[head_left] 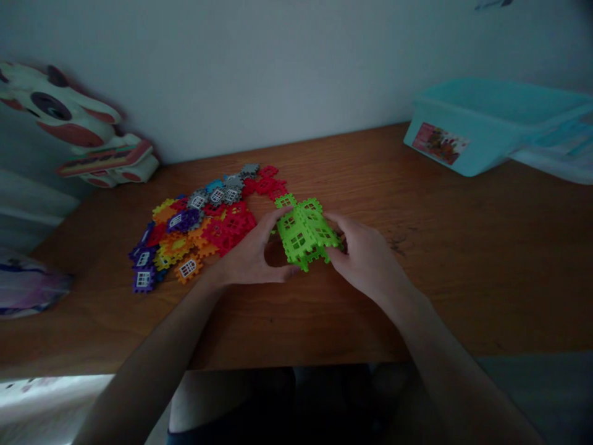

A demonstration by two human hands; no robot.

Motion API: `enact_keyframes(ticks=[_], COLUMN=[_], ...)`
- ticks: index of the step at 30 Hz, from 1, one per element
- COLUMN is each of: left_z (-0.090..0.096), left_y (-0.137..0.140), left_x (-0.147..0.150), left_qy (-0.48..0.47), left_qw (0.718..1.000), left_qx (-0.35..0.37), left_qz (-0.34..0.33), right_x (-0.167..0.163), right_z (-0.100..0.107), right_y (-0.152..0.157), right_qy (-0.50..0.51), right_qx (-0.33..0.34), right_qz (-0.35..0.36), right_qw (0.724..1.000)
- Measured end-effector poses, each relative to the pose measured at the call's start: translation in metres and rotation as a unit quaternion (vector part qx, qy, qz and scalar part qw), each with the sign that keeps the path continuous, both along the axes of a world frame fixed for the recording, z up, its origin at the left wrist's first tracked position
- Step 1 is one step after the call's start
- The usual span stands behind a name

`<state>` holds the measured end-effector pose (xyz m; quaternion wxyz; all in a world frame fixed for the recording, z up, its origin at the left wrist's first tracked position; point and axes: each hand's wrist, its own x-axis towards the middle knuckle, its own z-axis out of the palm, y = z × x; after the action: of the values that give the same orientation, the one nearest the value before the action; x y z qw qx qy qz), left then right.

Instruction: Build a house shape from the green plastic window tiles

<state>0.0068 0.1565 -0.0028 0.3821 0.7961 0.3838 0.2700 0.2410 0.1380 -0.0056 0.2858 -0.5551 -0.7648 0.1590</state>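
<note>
Between my two hands is a green structure of interlocking building tiles [303,230], with window-like cutouts and notched edges. My left hand [254,250] curves around its left side, fingertips at the upper edge and thumb at the lower corner. On the other side, my right hand [364,250] pinches the right edge between thumb and fingers. The underside of the structure is partly hidden. Just left of my left hand spreads a pile of loose tiles: red tiles [229,228], orange tiles [188,269], purple tiles [144,279] and grey tiles [232,195].
The wooden table [463,247] meets a pale wall [278,74] at the back. A light blue plastic bin [482,133] stands at the back right. At the back left is a cow-shaped toy keyboard [109,164]. A clear plastic bag [32,284] lies at the left edge.
</note>
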Motion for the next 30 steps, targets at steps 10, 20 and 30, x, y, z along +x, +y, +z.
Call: enact_keyframes(ticks=[10,20,30], left_z=[0.005,-0.015,-0.022], left_y=[-0.008,-0.022,-0.033], left_x=[0.001,0.002,0.011], left_qy=[0.095,0.139,0.124], left_qw=[0.994,0.979,0.977], left_qx=[0.053,0.149,0.16], left_qz=[-0.005,0.026,0.063], right_x=[0.011,0.015,0.018], right_z=[0.006,-0.009,-0.019], right_y=[-0.009,-0.023,-0.023], right_qy=[-0.051,-0.098,-0.053], right_qx=[-0.03,-0.043,-0.019], right_qz=[0.008,0.015,0.044], right_qw=[0.998,0.994,0.997])
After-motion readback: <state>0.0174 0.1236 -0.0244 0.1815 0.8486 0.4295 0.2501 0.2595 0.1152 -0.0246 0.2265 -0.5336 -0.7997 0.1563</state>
